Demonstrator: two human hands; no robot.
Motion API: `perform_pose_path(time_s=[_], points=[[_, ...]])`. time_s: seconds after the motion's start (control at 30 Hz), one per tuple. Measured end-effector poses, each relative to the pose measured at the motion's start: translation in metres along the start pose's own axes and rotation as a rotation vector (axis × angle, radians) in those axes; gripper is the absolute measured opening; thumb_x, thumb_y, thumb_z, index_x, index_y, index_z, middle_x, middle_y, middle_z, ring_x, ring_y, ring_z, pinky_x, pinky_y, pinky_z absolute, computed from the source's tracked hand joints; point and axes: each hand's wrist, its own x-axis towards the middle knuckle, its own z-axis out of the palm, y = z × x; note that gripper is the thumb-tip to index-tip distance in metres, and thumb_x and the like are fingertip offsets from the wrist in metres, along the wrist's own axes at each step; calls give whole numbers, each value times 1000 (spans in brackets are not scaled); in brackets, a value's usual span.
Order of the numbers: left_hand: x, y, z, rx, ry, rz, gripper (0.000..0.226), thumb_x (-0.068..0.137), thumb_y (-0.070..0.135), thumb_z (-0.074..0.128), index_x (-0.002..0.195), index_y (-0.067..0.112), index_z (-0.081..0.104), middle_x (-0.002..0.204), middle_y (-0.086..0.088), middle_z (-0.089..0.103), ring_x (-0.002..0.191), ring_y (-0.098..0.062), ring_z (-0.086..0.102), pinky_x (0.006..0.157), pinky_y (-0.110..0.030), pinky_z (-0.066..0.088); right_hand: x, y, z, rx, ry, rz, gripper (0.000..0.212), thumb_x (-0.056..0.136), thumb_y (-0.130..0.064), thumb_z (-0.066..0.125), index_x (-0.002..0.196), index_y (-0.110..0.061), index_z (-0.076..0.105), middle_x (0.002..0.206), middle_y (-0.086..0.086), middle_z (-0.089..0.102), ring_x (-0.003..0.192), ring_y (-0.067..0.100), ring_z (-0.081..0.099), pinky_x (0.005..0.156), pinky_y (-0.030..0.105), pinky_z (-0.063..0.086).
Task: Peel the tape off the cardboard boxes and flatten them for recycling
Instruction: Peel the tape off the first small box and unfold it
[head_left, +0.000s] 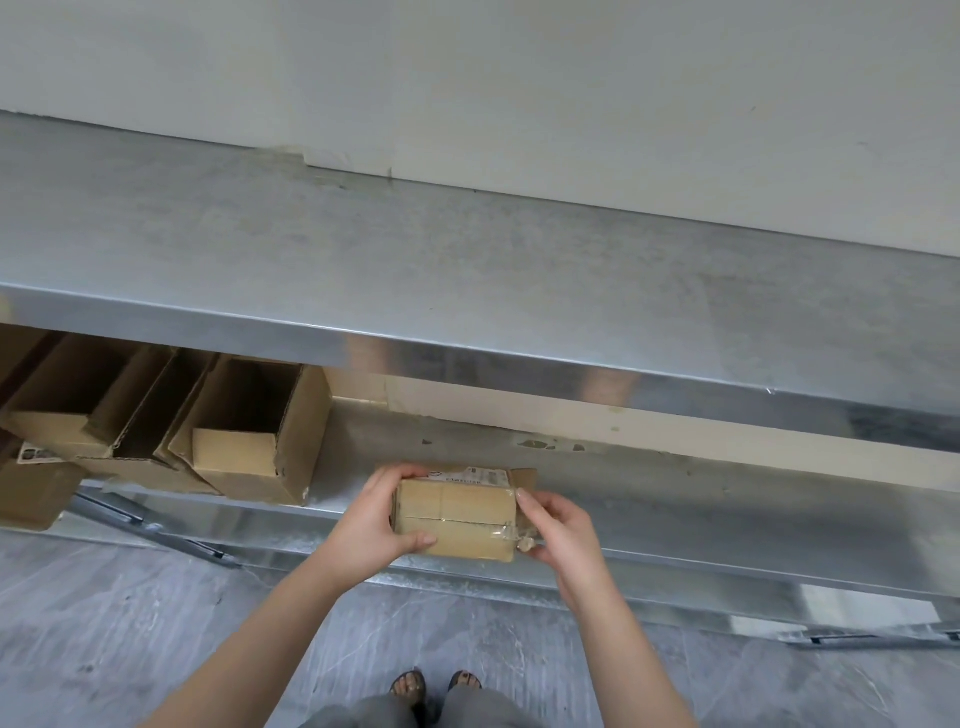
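Cardboard box (454, 519), small and closed, held in the air in front of the shelf (675, 499), at about its front edge and not touching it. Long side runs left to right. Clear tape (467, 518) runs along the centre seam of the near face and wraps the right end. A white printed label (478, 475) sits on the far face; the print is too small to read.

Left hand (374, 519): grips the left end of the box, thumb across the near lower edge, fingers curled over the far upper edge. Firm hold.

Right hand (561, 530): at the right end of the box. Thumb and a finger pinch a crumpled wad of tape at the lower right corner; the forefinger lies against the upper right edge. Whether the wad has come free of the cardboard cannot be told.

Steel table (467, 270) stands against a pale wall (467, 78). On the shelf below, to the left and well apart from the held box, stand several open boxes (254, 426), flaps up, packed side by side.

Grey mottled floor (130, 623). Person's feet in sandals (408, 686) show at the bottom edge
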Motion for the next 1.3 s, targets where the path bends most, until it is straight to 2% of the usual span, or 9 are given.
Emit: perform_pose_path(time_s=[0.3,0.47,0.67,0.77,0.87,0.97,1.07,1.17,1.3], points=[[8,7,2,65,36,-8,57,77,31,80,122,34,46,118,16,48,111,0,45,91,-14,31,0,2,3,80,70,-65,8,91,-16,68,95,-10,68,86,3,69,80,19,62,74,38,51],[13,12,7,70,50,-59,58,76,27,80,126,26,50,120,12,50,111,-4,46,93,-18,32,-1,3,2,77,63,-156,1,93,-12,64,93,-11,63,85,-1,65,77,11,56,68,24,44],[15,14,11,84,42,-81,57,76,26,79,126,26,51,121,12,51,111,-5,47,93,-19,33,3,9,-2,62,32,-217,5,92,-9,63,90,-13,63,83,-5,62,83,12,55,75,29,42],[14,13,8,78,43,-80,56,75,25,81,124,26,51,119,12,51,111,-6,47,92,-18,32,4,8,-4,44,12,-172,3,94,-13,62,91,-15,63,84,-5,63,85,16,55,75,34,43],[10,11,6,79,40,-60,55,75,26,81,121,29,50,118,14,50,111,-5,47,92,-17,32,5,0,-1,42,39,-34,15,96,-28,60,97,-15,64,87,0,64,80,16,57,62,27,44],[7,9,7,83,40,-38,54,75,26,81,116,31,48,117,14,50,111,-3,47,89,-15,32,8,-11,2,-135,87,-13,27,92,-41,63,94,-15,66,80,-4,65,70,11,58,56,22,43],[6,9,9,83,53,-33,54,75,25,81,118,29,48,118,13,50,110,-3,47,90,-16,32,13,-15,4,-176,120,-20,23,87,-33,70,85,-11,66,75,2,61,54,11,46,48,23,36],[6,9,10,82,69,-24,55,75,26,82,118,30,48,118,14,50,110,-2,47,92,-16,32,16,-16,6,-117,147,-18,12,88,-21,69,78,-17,63,78,4,61,60,14,49,54,29,39],[4,7,13,73,90,-20,55,74,26,82,118,29,49,116,16,50,109,0,47,90,-13,31,16,-14,11,-249,163,-132,16,93,-20,63,77,-23,61,74,-5,62,72,19,58,70,35,48]])
